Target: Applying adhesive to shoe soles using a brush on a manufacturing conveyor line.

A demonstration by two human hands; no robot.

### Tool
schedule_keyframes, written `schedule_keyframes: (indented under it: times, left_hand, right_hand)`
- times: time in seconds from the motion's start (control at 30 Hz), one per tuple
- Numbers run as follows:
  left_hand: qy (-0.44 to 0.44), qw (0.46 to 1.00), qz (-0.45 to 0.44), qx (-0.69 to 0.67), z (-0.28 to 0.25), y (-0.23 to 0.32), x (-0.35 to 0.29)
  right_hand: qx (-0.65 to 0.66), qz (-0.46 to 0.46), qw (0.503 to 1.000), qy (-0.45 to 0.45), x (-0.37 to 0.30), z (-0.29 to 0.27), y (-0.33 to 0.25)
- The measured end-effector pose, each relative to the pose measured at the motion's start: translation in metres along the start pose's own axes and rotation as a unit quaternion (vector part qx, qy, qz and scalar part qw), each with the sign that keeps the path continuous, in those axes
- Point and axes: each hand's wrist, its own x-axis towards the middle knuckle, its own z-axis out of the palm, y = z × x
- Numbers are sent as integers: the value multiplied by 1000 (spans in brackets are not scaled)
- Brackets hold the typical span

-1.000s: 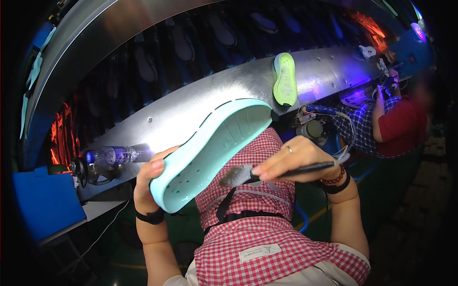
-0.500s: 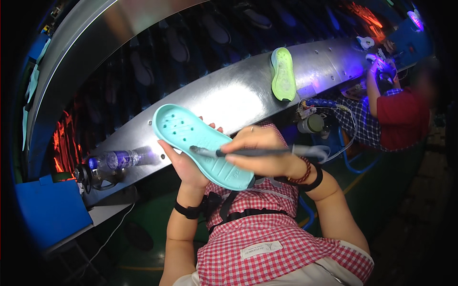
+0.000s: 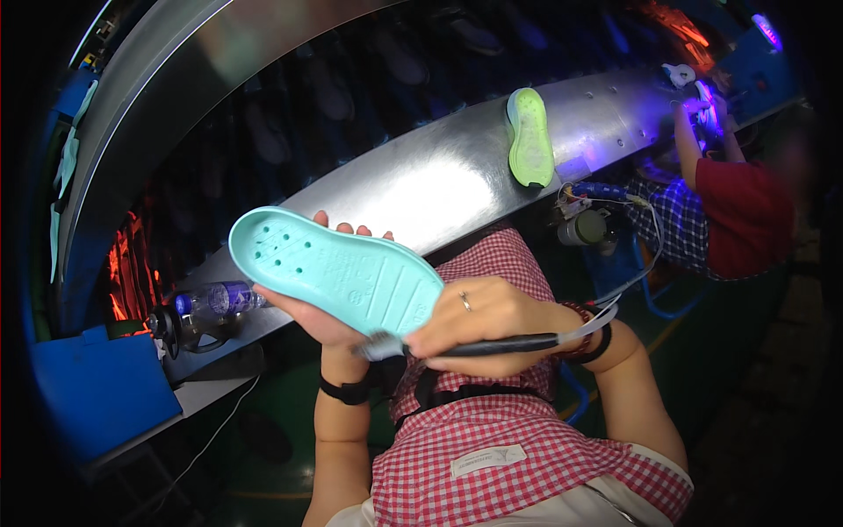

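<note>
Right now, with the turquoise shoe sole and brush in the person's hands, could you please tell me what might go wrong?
The left hand supports the turquoise shoe sole from beneath, its right end jutting past the palm, so firm pressure there might tip it. The bristles of the black-handled brush show close by the left wrist and could rub it; contact is unclear. The translucent tube crosses the wrist of the right hand and might catch.
</note>
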Motion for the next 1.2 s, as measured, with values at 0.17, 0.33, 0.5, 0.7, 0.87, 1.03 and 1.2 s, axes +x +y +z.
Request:
schedule_keyframes:
  times: [0.17, 0.33, 0.5, 0.7, 0.87, 1.03, 1.2]
  left_hand:
    - [56, 996, 26, 70, 17, 13, -5]
    - [-31, 997, 47, 53, 20, 23, -3]
    - [23, 997, 36, 64, 41, 26, 0]
    - [-23, 999, 10, -37, 43, -5, -22]
    - [12, 1000, -28, -7, 35, 4, -26]
    - [-15, 999, -40, -2, 26, 12, -23]
    - [-33, 998, -42, 40, 31, 16, -24]
  right_hand:
    - [-6, 81, 995, 63, -6, -19, 10]
    - [150, 51, 985, -67, -8, -26, 7]
    - [360, 181, 909, 102, -17, -12, 24]
    - [407, 222, 868, 176, -12, 16, 9]
    - [232, 189, 948, 111, -9, 13, -16]
    - [140, 87, 984, 63, -4, 16, -4]
    - [140, 123, 976, 111, 4, 1, -4]
